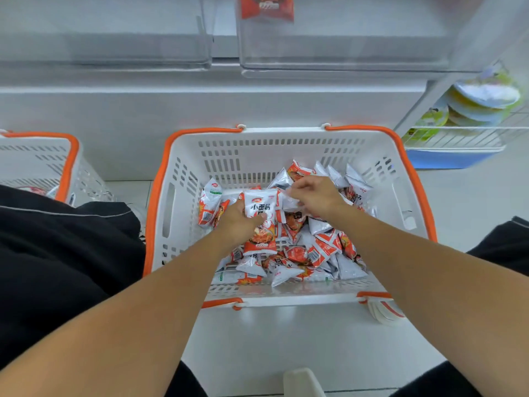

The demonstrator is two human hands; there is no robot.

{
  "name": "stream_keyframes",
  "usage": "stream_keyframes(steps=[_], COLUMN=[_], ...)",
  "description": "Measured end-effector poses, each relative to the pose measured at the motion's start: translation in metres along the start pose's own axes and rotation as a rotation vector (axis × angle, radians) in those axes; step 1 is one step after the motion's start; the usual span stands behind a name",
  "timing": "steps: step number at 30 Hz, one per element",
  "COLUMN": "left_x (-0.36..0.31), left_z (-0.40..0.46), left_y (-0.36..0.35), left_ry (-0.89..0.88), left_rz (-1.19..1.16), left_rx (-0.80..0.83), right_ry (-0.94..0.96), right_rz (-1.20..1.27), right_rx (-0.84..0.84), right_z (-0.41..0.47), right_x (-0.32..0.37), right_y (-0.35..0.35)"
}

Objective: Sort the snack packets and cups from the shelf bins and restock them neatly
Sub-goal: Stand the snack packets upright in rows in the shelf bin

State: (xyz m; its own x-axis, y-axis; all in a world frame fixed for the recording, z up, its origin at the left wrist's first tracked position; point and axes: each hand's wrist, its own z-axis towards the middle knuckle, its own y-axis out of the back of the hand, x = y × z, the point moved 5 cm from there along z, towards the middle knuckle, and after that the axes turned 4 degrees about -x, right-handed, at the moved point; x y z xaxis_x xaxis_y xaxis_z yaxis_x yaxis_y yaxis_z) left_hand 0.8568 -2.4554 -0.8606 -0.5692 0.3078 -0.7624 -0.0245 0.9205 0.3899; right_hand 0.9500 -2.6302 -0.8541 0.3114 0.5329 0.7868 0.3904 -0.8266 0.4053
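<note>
snack packets (289, 239) in white basket (183, 167) on pale floor (257, 339), left hand (239, 222) + right hand (315, 193) each pinching one

The red-and-orange snack packet (267, 8) standing in the clear plastic shelf bin (343, 53) is cut off by the top edge, its print blurred. The second white plastic basket with an orange rim (43, 161) runs off the left edge, its contents mostly hidden behind black clothing (57, 253). The stack of green-and-white lidded cups (481, 101) in the white wire rack (458, 136) is blurred, labels unreadable. The left hand (239, 222) covers part of the upright white-and-orange packet (262, 222); the right hand's (315, 193) fingertips are hidden among crinkled packets.
</note>
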Motion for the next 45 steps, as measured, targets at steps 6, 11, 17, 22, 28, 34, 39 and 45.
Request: stream_keyframes(steps=[6, 11, 17, 22, 28, 34, 39, 45], left_x=[0.019, 0.019, -0.016, -0.102, -0.195, -0.250, -0.274, -0.296], left_z=[0.005, 0.005, 0.000, -0.033, -0.078, -0.131, -0.151, -0.142], left_y=[0.016, 0.027, 0.036, 0.049, 0.062, 0.079, 0.101, 0.105], left_ry=[0.139, 0.185, 0.089, -0.171, -0.326, -0.186, -0.401, -0.426], left_rz=[-0.008, -0.080, -0.112, -0.078, -0.055, -0.467, -0.312, -0.274], left_rx=[-0.127, -0.214, -0.248, -0.149, 0.046, 0.294, 0.322, 0.331], right_ry=[0.268, 0.255, 0.159, 0.180, 0.288, 0.855, 0.973, 0.953], right_rz=[-1.109, -1.003, -0.704, -0.747, -0.558, -0.588, -0.462, -0.150], right_rx=[0.121, 0.050, 0.322, 0.482, 0.600, 0.054, -0.104, -0.170], right_z=[0.005, 0.007, -0.010, -0.051, -0.118, -0.157, -0.163, -0.158], right_x=[0.001, 0.007, 0.083, 0.153, 0.210, 0.279, 0.304, 0.320], right_y=[-0.039, -0.027, 0.040, 0.077, 0.107, 0.141, 0.153, 0.178])
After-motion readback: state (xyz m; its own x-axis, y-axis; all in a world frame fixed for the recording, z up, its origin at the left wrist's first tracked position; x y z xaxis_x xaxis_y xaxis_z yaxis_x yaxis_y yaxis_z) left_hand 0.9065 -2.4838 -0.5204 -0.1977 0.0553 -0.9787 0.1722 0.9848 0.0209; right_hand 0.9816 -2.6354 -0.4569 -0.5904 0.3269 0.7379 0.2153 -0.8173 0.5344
